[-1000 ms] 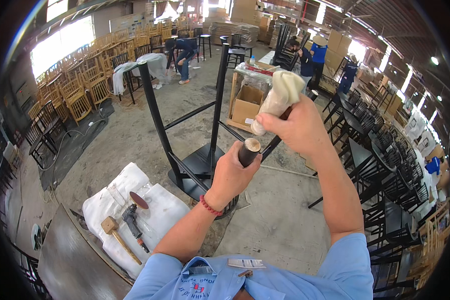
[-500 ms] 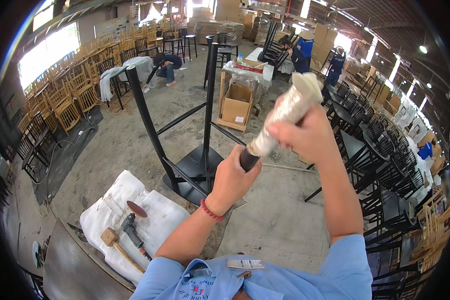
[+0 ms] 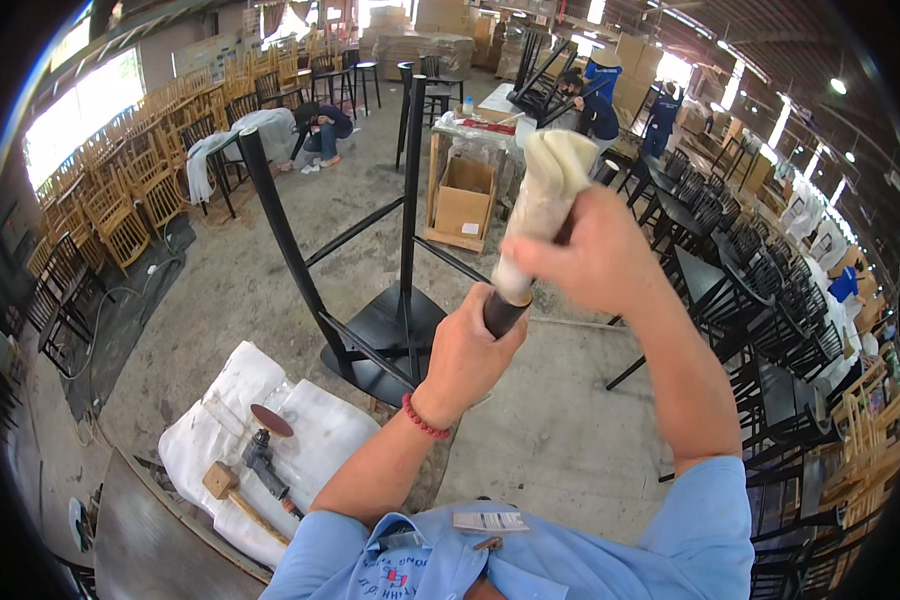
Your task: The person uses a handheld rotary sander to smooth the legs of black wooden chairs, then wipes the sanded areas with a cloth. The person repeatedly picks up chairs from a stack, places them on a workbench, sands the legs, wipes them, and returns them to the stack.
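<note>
An upside-down black chair [image 3: 385, 345] stands in front of me with its legs pointing up. My left hand [image 3: 465, 352] is wrapped round one of its black legs [image 3: 505, 315], palm toward me. Higher on that leg, my right hand [image 3: 592, 248] grips a whitish rolled bundle [image 3: 545, 195] that looks like foam or film. The bundle's lower end touches the leg just above my left hand. Its top end is a folded, loose flap. Whether it is wound round the leg or lies against it, I cannot tell. A dark tip shows behind my right fingers.
At lower left, a white padded sheet [image 3: 315, 420] carries a wooden mallet [image 3: 222, 478], a black power tool [image 3: 260, 455] and a reddish disc [image 3: 272, 420]. Beyond the chair is a bench with a cardboard box [image 3: 465, 200]. Black chairs crowd the right; wooden chairs line the left. Several people work farther back.
My right hand and the whitish bundle have swung left and become more upright. The left hand keeps its grip on the leg.
</note>
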Motion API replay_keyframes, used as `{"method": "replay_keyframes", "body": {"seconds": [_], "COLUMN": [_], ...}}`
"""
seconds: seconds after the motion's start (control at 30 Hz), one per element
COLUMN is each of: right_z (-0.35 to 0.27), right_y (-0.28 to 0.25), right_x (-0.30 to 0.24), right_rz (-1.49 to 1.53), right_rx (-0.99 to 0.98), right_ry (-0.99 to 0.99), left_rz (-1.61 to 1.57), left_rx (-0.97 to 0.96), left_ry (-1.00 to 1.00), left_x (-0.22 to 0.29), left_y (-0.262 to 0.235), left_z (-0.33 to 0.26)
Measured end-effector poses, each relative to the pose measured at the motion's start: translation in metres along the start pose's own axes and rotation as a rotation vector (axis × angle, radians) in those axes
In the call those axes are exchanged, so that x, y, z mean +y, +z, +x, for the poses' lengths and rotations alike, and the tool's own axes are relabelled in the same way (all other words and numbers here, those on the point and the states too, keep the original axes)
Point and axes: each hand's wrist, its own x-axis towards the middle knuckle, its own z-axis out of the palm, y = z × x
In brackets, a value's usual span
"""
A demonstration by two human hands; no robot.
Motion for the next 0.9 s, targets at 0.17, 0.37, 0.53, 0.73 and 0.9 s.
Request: {"method": "replay_keyframes", "body": {"seconds": [0.17, 0.37, 0.53, 0.73, 0.9], "right_z": [0.005, 0.039, 0.066, 0.127, 0.146], "right_y": [0.003, -0.084, -0.164, -0.151, -0.179], "right_x": [0.010, 0.086, 0.185, 0.269, 0.314], "right_rz": [0.076, 0.020, 0.111, 0.134, -0.056], "right_rx": [-0.013, 0.453, 0.674, 0.502, 0.593], "right_ry": [-0.055, 0.043, 0.132, 0.125, 0.181], "left_rz": [0.017, 0.010, -0.159, -0.272, -0.428], "left_rx": [0.026, -0.081, -0.386, -0.461, -0.482], "left_ry": [0.037, -0.062, -0.112, -0.137, -0.080], "left_x": [-0.008, -0.012, 0.015, 0.010, -0.008], "left_y": [0.003, -0.002, -0.017, -0.022, -0.015], "left_z": [0.000, 0.005, 0.030, 0.039, 0.033]}}
